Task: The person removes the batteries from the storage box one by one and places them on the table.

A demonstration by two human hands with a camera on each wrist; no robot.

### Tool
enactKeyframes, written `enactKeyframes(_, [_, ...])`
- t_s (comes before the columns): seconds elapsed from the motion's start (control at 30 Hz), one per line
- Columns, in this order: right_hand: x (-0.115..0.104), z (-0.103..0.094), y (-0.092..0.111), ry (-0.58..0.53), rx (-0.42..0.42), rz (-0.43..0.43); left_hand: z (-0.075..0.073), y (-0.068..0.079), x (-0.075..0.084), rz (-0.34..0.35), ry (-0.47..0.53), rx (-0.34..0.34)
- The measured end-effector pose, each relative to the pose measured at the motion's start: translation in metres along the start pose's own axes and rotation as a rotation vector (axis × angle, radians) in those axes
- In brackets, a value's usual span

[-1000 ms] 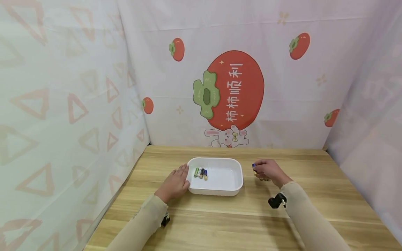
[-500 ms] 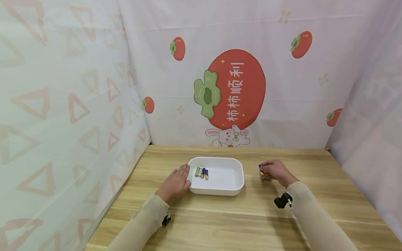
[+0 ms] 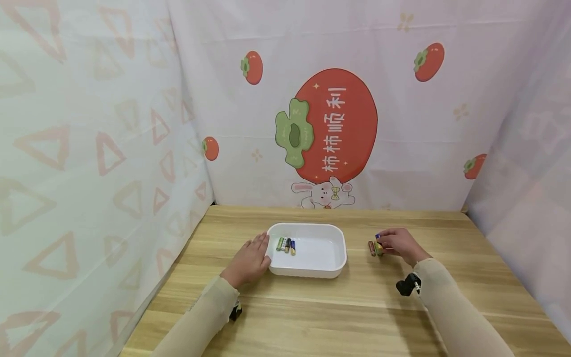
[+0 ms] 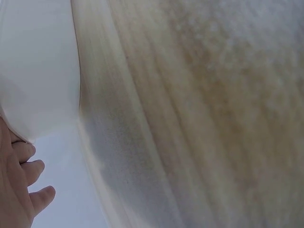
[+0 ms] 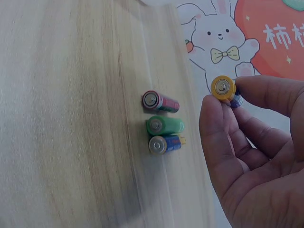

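My right hand [image 3: 399,243] pinches a blue and yellow battery [image 5: 223,87] between thumb and fingertips, raised over the table. Below it, in the right wrist view, a red battery [image 5: 166,102], a green battery [image 5: 168,125] and a blue battery [image 5: 167,144] lie side by side on the wood. A white plastic tray [image 3: 308,272] stands left of that hand. Several batteries lie in a row at its left end, among them a green-and-white one [image 3: 279,244] and a blue and gold one [image 3: 293,248]. My left hand [image 3: 247,260] rests against the tray's left side, its fingers extended.
The wooden table [image 3: 303,317] reaches back to a white cloth [image 3: 250,114] printed with persimmons and a rabbit. More cloth hangs along the left and right sides.
The right hand has moved to the right with the blue and yellow battery, and the loose batteries on the table have come into sight. Left hand and tray have stayed in place.
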State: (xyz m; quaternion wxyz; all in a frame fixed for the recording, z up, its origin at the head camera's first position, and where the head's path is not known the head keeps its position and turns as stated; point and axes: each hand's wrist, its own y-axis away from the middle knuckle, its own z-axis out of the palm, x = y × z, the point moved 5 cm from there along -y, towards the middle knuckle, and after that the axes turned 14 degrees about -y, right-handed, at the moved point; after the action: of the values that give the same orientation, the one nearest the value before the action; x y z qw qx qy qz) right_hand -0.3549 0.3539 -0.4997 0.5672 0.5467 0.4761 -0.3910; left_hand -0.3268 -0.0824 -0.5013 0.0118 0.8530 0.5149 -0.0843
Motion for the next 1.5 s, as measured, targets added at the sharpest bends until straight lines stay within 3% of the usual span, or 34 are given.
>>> enactKeyframes(0.53, [0.003,-0.016,0.004,-0.036,0.039,0.027,0.002,-0.002,-0.001,-0.019,0.011,-0.019])
enactKeyframes(0.87, [0.013,-0.026,0.000,0.040,0.069,0.053,-0.001,-0.001,0.000,-0.016,0.018,-0.008])
enactKeyframes(1.5, [0.025,-0.030,-0.006,0.035,0.119,0.077,-0.005,-0.001,0.002,-0.006,0.031,0.013])
